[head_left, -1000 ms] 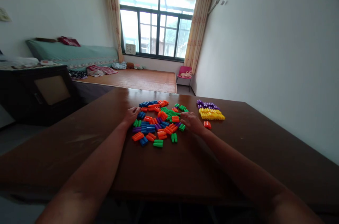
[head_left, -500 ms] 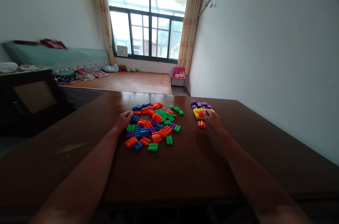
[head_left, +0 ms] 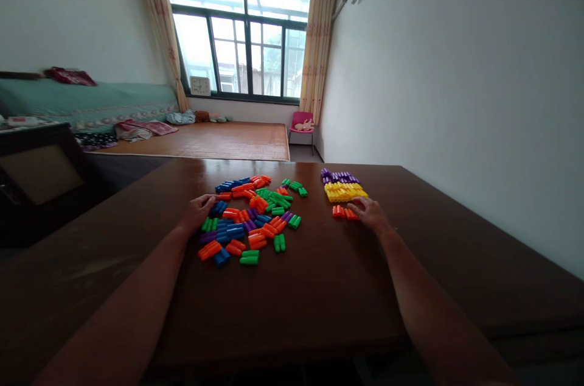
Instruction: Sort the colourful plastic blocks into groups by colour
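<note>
A loose spread of orange, green, blue and purple plastic blocks lies on the brown table [head_left: 292, 307]. At its left edge is my left hand [head_left: 199, 212], fingertips together beside an orange block [head_left: 224, 196]; whether they pinch anything is too small to tell. On the right, a purple row [head_left: 340, 177] lies behind a yellow row [head_left: 345, 192]. In front of the yellow row are orange blocks [head_left: 338, 212] side by side. My right hand [head_left: 368, 214] has its thumb and fingers on the rightmost orange block [head_left: 351, 214].
Beyond the table is a bed [head_left: 228, 139] with cloths on it. A pink chair [head_left: 302, 122] stands by the right curtain. A dark cabinet [head_left: 39, 176] is at the left, and a white wall runs along the right.
My right hand has lowered an orange block from over the yellow row to the table, beside the other orange block. The view has shifted slightly, moving the scene left.
</note>
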Motion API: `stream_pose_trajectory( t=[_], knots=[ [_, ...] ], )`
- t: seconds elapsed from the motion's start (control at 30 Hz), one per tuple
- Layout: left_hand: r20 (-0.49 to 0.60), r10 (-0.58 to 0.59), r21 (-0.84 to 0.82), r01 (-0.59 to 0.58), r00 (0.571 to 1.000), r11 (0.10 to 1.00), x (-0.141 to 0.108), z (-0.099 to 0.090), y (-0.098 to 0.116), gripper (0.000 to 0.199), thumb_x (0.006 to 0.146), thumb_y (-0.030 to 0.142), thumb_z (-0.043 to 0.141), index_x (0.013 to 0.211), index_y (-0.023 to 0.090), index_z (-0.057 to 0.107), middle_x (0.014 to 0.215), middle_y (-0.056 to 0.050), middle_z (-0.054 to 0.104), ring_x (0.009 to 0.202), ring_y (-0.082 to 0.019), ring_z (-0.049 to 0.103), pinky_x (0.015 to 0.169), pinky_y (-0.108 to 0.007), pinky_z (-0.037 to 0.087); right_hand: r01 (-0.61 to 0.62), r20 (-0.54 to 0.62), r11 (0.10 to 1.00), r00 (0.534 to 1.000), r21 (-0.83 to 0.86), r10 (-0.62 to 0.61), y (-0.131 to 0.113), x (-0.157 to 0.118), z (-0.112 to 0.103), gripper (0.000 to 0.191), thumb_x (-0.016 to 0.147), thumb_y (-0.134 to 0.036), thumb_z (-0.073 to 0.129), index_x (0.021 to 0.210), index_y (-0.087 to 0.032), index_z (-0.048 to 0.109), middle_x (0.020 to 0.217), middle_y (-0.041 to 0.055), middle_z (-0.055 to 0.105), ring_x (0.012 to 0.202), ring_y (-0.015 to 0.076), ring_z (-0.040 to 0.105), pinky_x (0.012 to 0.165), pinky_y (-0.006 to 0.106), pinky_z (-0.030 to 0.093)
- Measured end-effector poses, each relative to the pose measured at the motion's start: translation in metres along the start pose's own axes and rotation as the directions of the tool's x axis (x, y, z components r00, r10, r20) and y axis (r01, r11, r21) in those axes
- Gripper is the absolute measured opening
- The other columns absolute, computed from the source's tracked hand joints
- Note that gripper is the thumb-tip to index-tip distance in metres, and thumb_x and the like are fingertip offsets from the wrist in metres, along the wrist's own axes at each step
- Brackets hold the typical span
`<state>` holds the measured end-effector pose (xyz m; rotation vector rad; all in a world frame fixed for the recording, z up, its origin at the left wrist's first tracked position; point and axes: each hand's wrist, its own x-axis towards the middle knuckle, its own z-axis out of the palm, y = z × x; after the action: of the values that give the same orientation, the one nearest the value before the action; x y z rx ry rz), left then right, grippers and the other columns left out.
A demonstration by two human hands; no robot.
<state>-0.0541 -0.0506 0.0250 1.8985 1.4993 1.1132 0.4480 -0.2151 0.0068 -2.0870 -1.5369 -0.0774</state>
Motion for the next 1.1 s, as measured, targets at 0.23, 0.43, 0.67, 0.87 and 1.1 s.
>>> stream_pose_trajectory(
  t=[0.23,0.43,0.67,0.87,1.1],
  knots=[
    [0.021,-0.019,0.027,0.018,1.0,0.999,-0.004,-0.002,0.008,0.048,0.07,0.057,0.053,0.09,0.017,0.072,0.091,-0.005,0.075,0.088,-0.025,0.066,0.075,-0.028,0.052,0.121,0.074,0.992,0.99,-0.018,-0.12,-0.01,0.0,0.029,0.044,0.079,-0.05,0.061,0.117,-0.028,0.066,0.127,0.0047,0.062,0.115,0.0275,0.052,0.097,0.042,0.043],
    [0.023,0.001,0.038,-0.002,1.0,0.999,-0.001,-0.001,0.001,0.05,0.072,0.058,0.051,0.093,0.018,0.072,0.093,-0.005,0.074,0.089,-0.025,0.066,0.077,-0.029,0.052,0.052,0.08,0.989,0.995,0.136,-0.064,0.006,0.005,0.016,0.057,0.07,-0.044,0.071,0.123,-0.025,0.062,0.12,0.0073,0.064,0.11,0.0256,0.057,0.097,0.04,0.043],
    [0.018,0.002,0.068,-0.004,1.0,0.998,0.003,0.001,-0.004,0.049,0.072,0.057,0.051,0.094,0.018,0.073,0.095,-0.005,0.074,0.089,-0.025,0.065,0.078,-0.03,0.051,-0.108,0.39,0.942,0.92,0.318,-0.026,0.018,-0.007,-0.016,0.032,0.066,-0.03,0.073,0.096,-0.019,0.071,0.089,0.0045,0.071,0.085,0.0205,0.064,0.08,0.031,0.049],
    [0.037,0.012,0.069,-0.014,0.999,0.997,0.004,0.001,-0.008,0.051,0.073,0.056,0.05,0.098,0.018,0.072,0.099,-0.006,0.074,0.092,-0.025,0.065,0.08,-0.03,0.05,-0.034,0.349,0.927,0.931,0.372,-0.106,-0.003,-0.007,-0.009,0.037,0.058,-0.03,0.079,0.091,-0.018,0.066,0.094,0.004,0.069,0.087,0.0188,0.063,0.079,0.03,0.049],
    [0.031,0.025,0.059,-0.027,0.999,0.998,0.005,0.002,-0.011,0.049,0.072,0.057,0.051,0.093,0.018,0.073,0.095,-0.005,0.074,0.088,-0.025,0.066,0.078,-0.029,0.051,-0.054,0.164,0.936,0.986,0.348,-0.004,-0.011,-0.002,0.004,0.04,0.077,-0.043,0.066,0.109,-0.018,0.063,0.102,0.0083,0.068,0.087,0.0174,0.065,0.078,0.028,0.05]
  ],
)
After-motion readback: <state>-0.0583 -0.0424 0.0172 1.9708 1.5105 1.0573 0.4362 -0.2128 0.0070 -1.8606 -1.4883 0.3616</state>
